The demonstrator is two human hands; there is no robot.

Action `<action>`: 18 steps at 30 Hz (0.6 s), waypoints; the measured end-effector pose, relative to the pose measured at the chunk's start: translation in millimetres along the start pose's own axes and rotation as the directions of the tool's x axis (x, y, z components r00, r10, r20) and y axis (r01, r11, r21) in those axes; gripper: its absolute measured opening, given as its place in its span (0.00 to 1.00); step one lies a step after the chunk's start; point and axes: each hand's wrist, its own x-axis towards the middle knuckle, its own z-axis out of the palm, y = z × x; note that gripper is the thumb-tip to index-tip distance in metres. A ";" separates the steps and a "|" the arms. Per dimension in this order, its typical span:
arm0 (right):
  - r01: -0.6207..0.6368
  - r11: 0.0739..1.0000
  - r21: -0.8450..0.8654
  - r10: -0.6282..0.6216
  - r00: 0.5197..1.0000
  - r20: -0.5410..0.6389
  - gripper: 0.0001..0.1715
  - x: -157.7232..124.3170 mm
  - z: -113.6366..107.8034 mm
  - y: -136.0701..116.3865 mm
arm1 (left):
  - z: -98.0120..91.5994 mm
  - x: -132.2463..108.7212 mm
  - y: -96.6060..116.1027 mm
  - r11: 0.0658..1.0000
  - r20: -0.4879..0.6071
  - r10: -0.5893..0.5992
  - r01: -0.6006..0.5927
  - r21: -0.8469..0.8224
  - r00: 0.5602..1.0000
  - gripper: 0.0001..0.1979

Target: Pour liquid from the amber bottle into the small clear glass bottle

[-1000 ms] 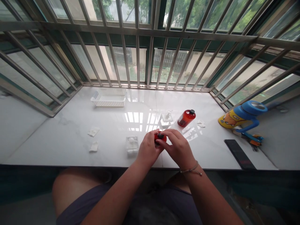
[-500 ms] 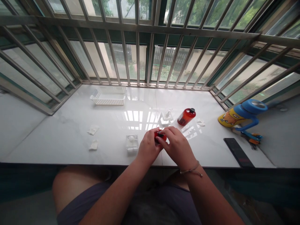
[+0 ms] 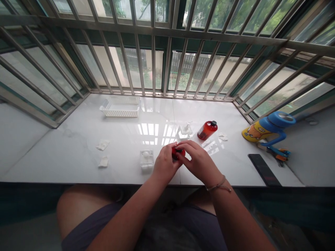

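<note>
Close to the front of the counter, my left hand [image 3: 165, 161] is wrapped round a small red bottle [image 3: 175, 156]. The fingertips and thumb of my right hand [image 3: 199, 161] close on its black cap [image 3: 179, 150] from above. My fingers cover much of this bottle. A second red bottle [image 3: 207, 130] with a black cap stands just beyond my right hand. Left of my hands is a clear square container [image 3: 147, 159] with a rounded white thing in it. Another clear container [image 3: 185, 130] sits behind my hands, its contents hard to make out.
A white perforated basket [image 3: 119, 113] stands at the back left of the white counter [image 3: 75, 139]. Crumpled white tissues [image 3: 103, 144] lie at left. At right are a black phone [image 3: 263, 169] and a blue-and-yellow water bottle [image 3: 267, 127]. Metal window bars [image 3: 167, 33] close off the back.
My right wrist has shifted slightly to the right, and the fingers on the cap have turned a little. The bottle stays in my left hand. The view has moved very slightly.
</note>
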 end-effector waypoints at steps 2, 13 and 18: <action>-0.038 0.998 -0.056 0.036 0.999 -0.024 0.11 1.0 2.1 -3.6 | 0.1 0.0 -0.1 1.000 -0.004 0.012 -0.012 -0.008 1.000 0.27; -0.055 0.990 -0.132 0.057 0.998 0.014 0.18 1.2 -1.4 -10.1 | -1.0 0.6 0.2 0.999 -0.013 0.037 -0.036 0.030 0.999 0.28; -0.110 0.981 -0.161 0.114 0.993 0.012 0.11 3.2 -1.3 -8.6 | 0.1 0.5 -0.4 0.999 -0.018 0.037 -0.037 0.007 0.999 0.27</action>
